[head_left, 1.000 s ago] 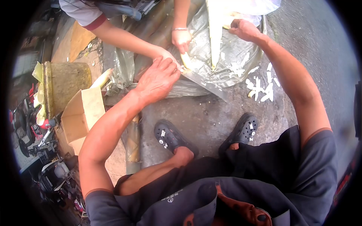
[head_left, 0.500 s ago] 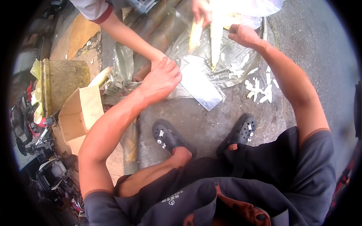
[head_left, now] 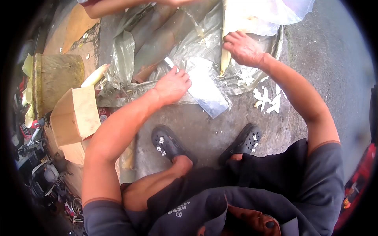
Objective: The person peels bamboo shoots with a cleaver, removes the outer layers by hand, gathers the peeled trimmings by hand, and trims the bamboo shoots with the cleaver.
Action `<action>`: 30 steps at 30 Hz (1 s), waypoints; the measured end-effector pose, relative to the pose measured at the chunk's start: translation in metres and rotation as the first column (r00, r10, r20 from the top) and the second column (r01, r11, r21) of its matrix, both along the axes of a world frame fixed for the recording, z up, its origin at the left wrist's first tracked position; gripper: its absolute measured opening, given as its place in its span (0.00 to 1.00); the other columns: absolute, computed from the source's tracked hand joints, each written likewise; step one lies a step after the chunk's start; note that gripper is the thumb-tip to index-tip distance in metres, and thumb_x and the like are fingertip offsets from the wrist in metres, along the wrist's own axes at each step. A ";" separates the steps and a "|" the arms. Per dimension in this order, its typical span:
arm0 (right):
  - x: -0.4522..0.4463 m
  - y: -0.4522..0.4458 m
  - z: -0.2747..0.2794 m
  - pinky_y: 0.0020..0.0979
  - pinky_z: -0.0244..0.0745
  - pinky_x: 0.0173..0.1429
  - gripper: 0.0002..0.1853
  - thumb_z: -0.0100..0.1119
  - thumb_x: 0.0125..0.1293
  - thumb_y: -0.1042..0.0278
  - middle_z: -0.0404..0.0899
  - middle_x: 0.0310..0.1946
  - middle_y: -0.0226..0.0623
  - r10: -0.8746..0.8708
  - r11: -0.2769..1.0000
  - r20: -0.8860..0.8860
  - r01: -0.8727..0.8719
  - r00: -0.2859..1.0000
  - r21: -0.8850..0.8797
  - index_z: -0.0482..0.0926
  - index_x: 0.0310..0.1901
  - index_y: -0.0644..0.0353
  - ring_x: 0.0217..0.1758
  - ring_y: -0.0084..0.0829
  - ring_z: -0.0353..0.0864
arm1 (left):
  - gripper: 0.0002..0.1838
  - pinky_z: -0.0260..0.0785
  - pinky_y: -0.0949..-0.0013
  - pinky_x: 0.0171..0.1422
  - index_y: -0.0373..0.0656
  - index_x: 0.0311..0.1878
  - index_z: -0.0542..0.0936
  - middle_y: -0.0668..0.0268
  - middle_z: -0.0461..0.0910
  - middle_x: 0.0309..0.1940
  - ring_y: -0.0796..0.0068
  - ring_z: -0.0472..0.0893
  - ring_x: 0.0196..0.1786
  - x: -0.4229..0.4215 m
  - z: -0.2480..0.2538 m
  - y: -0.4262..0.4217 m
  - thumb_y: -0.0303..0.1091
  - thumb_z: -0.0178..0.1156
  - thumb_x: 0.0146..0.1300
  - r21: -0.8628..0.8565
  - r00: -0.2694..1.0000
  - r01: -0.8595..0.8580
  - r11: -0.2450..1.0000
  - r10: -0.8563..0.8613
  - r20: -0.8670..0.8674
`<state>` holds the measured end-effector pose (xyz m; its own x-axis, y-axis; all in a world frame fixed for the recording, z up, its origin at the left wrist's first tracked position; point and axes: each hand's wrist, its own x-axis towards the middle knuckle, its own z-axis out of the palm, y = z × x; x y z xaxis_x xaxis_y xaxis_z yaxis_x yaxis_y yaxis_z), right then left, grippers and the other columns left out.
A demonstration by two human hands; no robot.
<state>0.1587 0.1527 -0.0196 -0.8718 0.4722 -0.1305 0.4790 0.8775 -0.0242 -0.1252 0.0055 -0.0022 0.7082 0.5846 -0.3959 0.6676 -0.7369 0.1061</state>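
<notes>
My left hand (head_left: 173, 85) is closed around the handle end of a broad-bladed cleaver (head_left: 208, 95). Its blade lies tilted toward my feet over a grey plastic sheet (head_left: 241, 87), and a pale handle tip shows past my fingers. My right hand (head_left: 245, 49) has its fingers curled over a long, pale peeled bamboo shoot (head_left: 225, 63), whose tip points toward me. White cut pieces (head_left: 268, 100) lie on the ground to the right of the blade. Across from me, another person's forearm (head_left: 114, 5) reaches in at the top edge.
At left a grimy yellow bucket (head_left: 61, 80) holds pale husks, beside an open cardboard box (head_left: 75, 114). Another pale shoot (head_left: 95, 76) lies behind the box. Clear plastic bags (head_left: 289, 17) sit at the top right. My dark clogs (head_left: 169, 142) stand on the concrete.
The other person's hands have drawn back from the cleaver and from the shoots; one shoot is gone from view. My left hand stays at the handle. My right hand has come down onto the remaining shoot.
</notes>
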 end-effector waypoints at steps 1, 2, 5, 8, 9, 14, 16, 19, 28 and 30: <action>-0.004 -0.002 0.001 0.43 0.63 0.75 0.13 0.54 0.63 0.75 0.76 0.54 0.41 0.163 0.986 0.075 -0.166 0.984 0.034 0.78 0.50 0.58 0.60 0.38 0.74 | 0.13 0.59 0.49 0.73 0.38 0.47 0.80 0.59 0.80 0.47 0.59 0.75 0.59 -0.004 -0.006 0.000 0.30 0.53 0.63 0.018 0.999 -0.022 1.000 0.022 0.030; -0.009 -0.008 0.000 0.43 0.52 0.82 0.13 0.52 0.66 0.73 0.74 0.56 0.37 0.158 0.987 0.173 -0.155 0.972 -0.031 0.76 0.52 0.55 0.68 0.34 0.68 | 0.13 0.60 0.49 0.73 0.38 0.48 0.80 0.59 0.80 0.47 0.59 0.75 0.60 -0.005 -0.012 -0.001 0.30 0.53 0.63 0.063 0.998 -0.017 0.998 0.013 0.065; -0.006 -0.002 -0.042 0.43 0.46 0.84 0.15 0.55 0.67 0.70 0.73 0.57 0.35 0.201 0.974 0.101 -0.210 0.974 0.089 0.75 0.55 0.55 0.71 0.33 0.65 | 0.16 0.60 0.49 0.74 0.38 0.54 0.77 0.58 0.79 0.48 0.59 0.74 0.61 -0.007 -0.019 0.002 0.29 0.52 0.64 0.136 0.997 -0.017 0.991 0.007 0.073; -0.022 0.016 -0.027 0.45 0.41 0.86 0.15 0.56 0.67 0.68 0.74 0.57 0.33 0.201 0.975 0.307 -0.221 0.930 0.030 0.74 0.55 0.53 0.72 0.33 0.67 | 0.23 0.60 0.48 0.74 0.39 0.63 0.72 0.59 0.78 0.48 0.58 0.74 0.61 0.001 -0.019 0.009 0.28 0.51 0.64 0.089 0.999 -0.043 0.995 0.046 -0.026; -0.022 0.023 -0.026 0.45 0.40 0.86 0.15 0.57 0.67 0.68 0.75 0.56 0.33 0.212 0.971 0.299 -0.235 0.930 0.041 0.75 0.55 0.52 0.71 0.33 0.67 | 0.24 0.61 0.49 0.73 0.39 0.64 0.71 0.59 0.77 0.47 0.59 0.75 0.59 0.001 -0.023 0.009 0.28 0.51 0.64 0.085 0.998 -0.051 0.995 0.053 -0.019; -0.060 0.037 0.012 0.40 0.65 0.74 0.09 0.62 0.62 0.65 0.75 0.38 0.32 0.384 0.918 0.305 -0.397 0.872 -0.020 0.76 0.42 0.54 0.51 0.29 0.75 | 0.26 0.65 0.51 0.68 0.39 0.68 0.68 0.59 0.77 0.46 0.60 0.77 0.54 -0.020 -0.034 -0.002 0.28 0.50 0.65 0.093 0.999 0.007 0.996 -0.011 0.039; -0.083 0.037 0.039 0.35 0.79 0.50 0.09 0.61 0.63 0.63 0.76 0.35 0.33 0.385 0.914 0.216 -0.403 0.897 0.044 0.76 0.41 0.57 0.40 0.28 0.76 | 0.26 0.67 0.52 0.65 0.39 0.68 0.68 0.58 0.78 0.46 0.59 0.77 0.54 -0.027 -0.031 -0.016 0.29 0.51 0.65 0.037 1.000 0.012 0.999 -0.012 0.005; -0.094 0.026 0.070 0.31 0.77 0.30 0.12 0.57 0.68 0.60 0.76 0.31 0.35 0.291 0.952 0.169 -0.266 0.942 -0.152 0.75 0.41 0.62 0.30 0.27 0.76 | 0.27 0.68 0.55 0.63 0.40 0.69 0.68 0.58 0.77 0.46 0.59 0.77 0.54 -0.027 -0.018 -0.026 0.27 0.50 0.65 -0.055 0.998 -0.061 0.997 0.063 0.023; -0.006 -0.031 0.009 0.40 0.81 0.39 0.18 0.58 0.67 0.56 0.85 0.33 0.46 -0.078 0.820 0.339 0.253 0.938 -0.513 0.81 0.46 0.64 0.32 0.39 0.85 | 0.22 0.72 0.49 0.46 0.38 0.60 0.73 0.49 0.78 0.42 0.46 0.79 0.46 -0.044 0.082 -0.104 0.29 0.56 0.62 -0.218 0.702 -0.653 0.725 0.688 0.184; -0.007 -0.036 -0.010 0.40 0.81 0.44 0.20 0.57 0.66 0.53 0.85 0.35 0.48 -0.109 0.803 0.369 0.300 0.923 -0.514 0.82 0.47 0.64 0.36 0.42 0.86 | 0.17 0.72 0.44 0.44 0.37 0.56 0.73 0.44 0.80 0.39 0.40 0.80 0.41 -0.022 0.086 -0.103 0.30 0.54 0.65 -0.373 0.553 -0.701 0.607 0.794 0.253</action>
